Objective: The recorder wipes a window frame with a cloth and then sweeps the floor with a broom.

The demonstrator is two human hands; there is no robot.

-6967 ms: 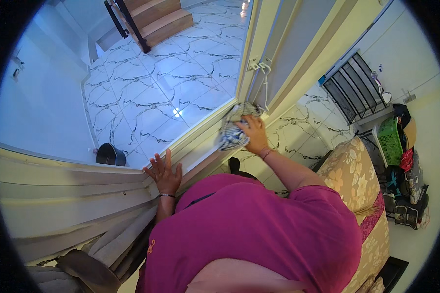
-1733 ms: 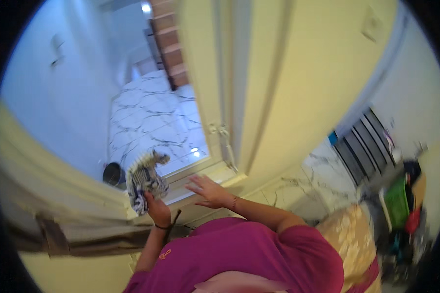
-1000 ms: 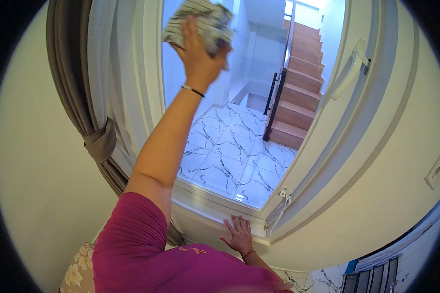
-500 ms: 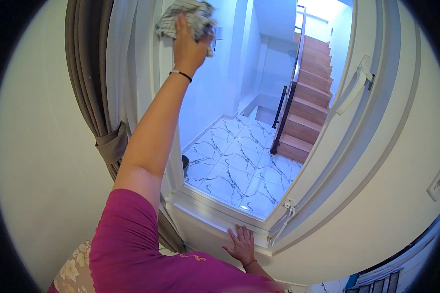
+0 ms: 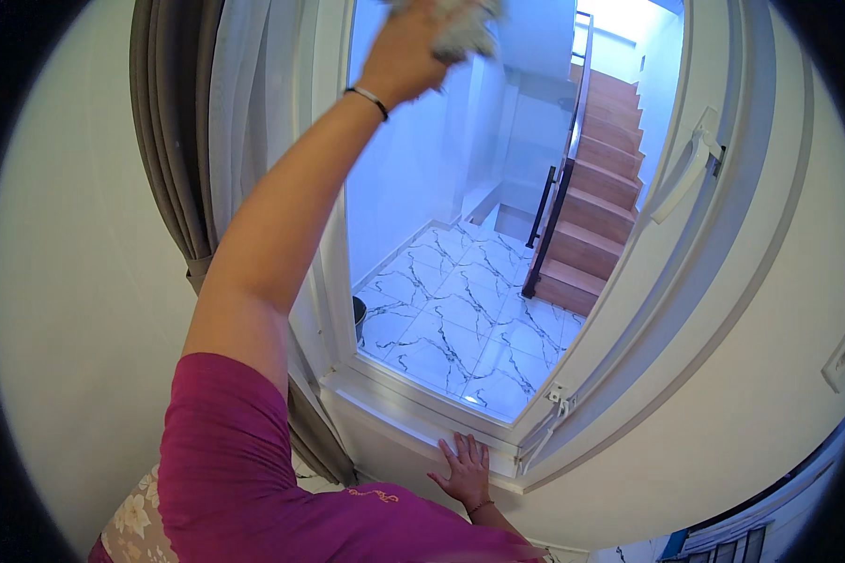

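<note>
My left hand (image 5: 406, 56) is raised to the top of the view, its fingers closed on a greyish cleaning cloth (image 5: 462, 36). The cloth is smeared by motion and partly cut off by the upper edge. Hand and cloth are in front of the upper part of a white-framed window pane (image 5: 413, 169); whether the cloth presses on the glass I cannot tell. Low down, my right hand (image 5: 465, 474) lies with fingers spread on the white window sill (image 5: 376, 394). Nothing is in it.
A white window handle (image 5: 685, 174) sticks out on the right frame, with a metal fitting (image 5: 560, 396) at the lower corner. A tied brown curtain (image 5: 174, 141) hangs at left. Through the window show wooden stairs (image 5: 591, 216), marbled tiles (image 5: 432, 319) and a dark bucket (image 5: 359, 317).
My left hand has moved with the cloth to the right and slightly up across the window's upper part. My right hand has stayed on the sill.
</note>
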